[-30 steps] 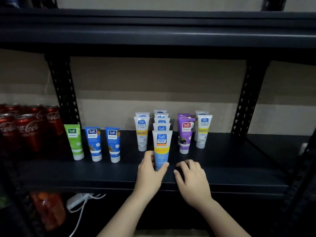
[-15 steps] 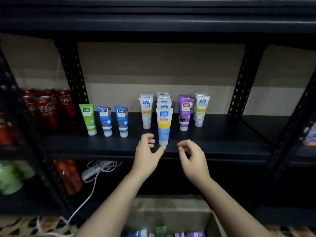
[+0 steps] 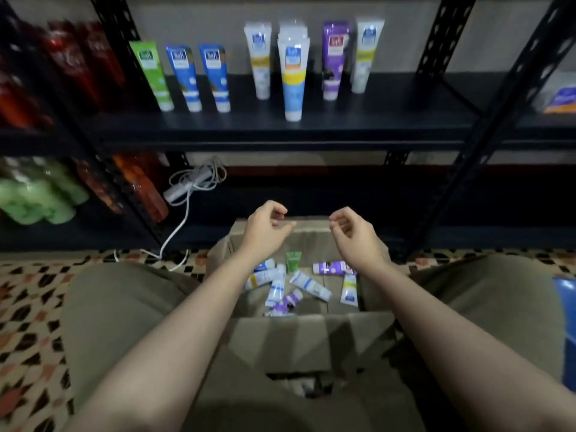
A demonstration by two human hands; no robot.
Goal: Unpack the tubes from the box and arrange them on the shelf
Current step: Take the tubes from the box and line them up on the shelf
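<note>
An open cardboard box [image 3: 311, 335] sits between my knees with several loose tubes in it, among them a green tube [image 3: 293, 260], a purple tube [image 3: 330, 267] and a white tube [image 3: 310, 285]. My left hand [image 3: 265, 230] and my right hand [image 3: 353, 233] hover empty over the box's far edge, fingers loosely curled. On the black shelf [image 3: 311, 129] tubes stand on their caps: a green one [image 3: 152, 74], two blue ones [image 3: 199, 76], then white, purple and yellow-banded ones. A blue-and-yellow tube [image 3: 293, 79] stands nearest the front.
Red cans [image 3: 71, 63] stand on the shelf to the left. Below are green bottles [image 3: 37, 194], an orange bottle [image 3: 140, 185] and a white power strip with cable [image 3: 187, 188]. Black uprights [image 3: 498, 98] frame the bay. Patterned floor [image 3: 28, 307] surrounds my knees.
Both hands let go near the blue-and-yellow tube and dropped from the shelf's front down to the box. The view tilted down, bringing the box and my legs into sight.
</note>
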